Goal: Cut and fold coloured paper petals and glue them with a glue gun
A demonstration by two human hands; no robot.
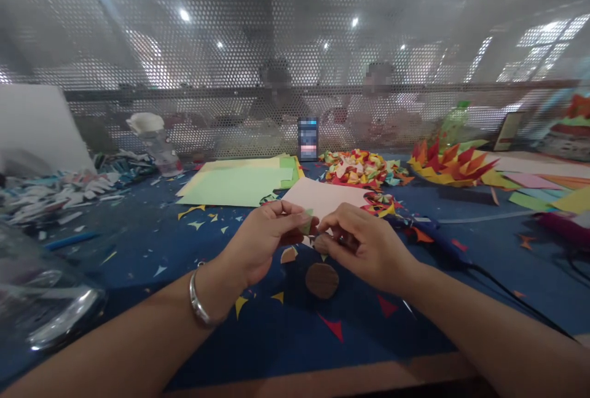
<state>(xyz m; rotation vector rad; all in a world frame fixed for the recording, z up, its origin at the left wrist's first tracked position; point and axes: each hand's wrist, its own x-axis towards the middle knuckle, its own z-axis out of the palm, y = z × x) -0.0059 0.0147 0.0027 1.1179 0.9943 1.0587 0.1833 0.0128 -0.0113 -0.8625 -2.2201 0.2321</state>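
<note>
My left hand (260, 235), with a silver bangle at the wrist, pinches a small piece of green paper (306, 221) between thumb and fingers. Close beside it, my right hand (364, 241) has its fingers curled, with a small brown round piece (321, 244) at the thumb tip. The fingertips of both hands almost meet, so exact contact there is partly hidden. Just below them a brown disc (321, 280) lies flat on the blue table cover (193, 355). A pale pink sheet (322, 196) lies behind the hands.
Green sheets (239, 183) lie back left; a phone (308, 139) stands upright behind. Folded paper pieces (359, 167) and a red-orange paper flower (454, 164) sit right of it. A blue corded tool (442, 243) lies at right, a clear container (50, 293) at left. Paper scraps are scattered about.
</note>
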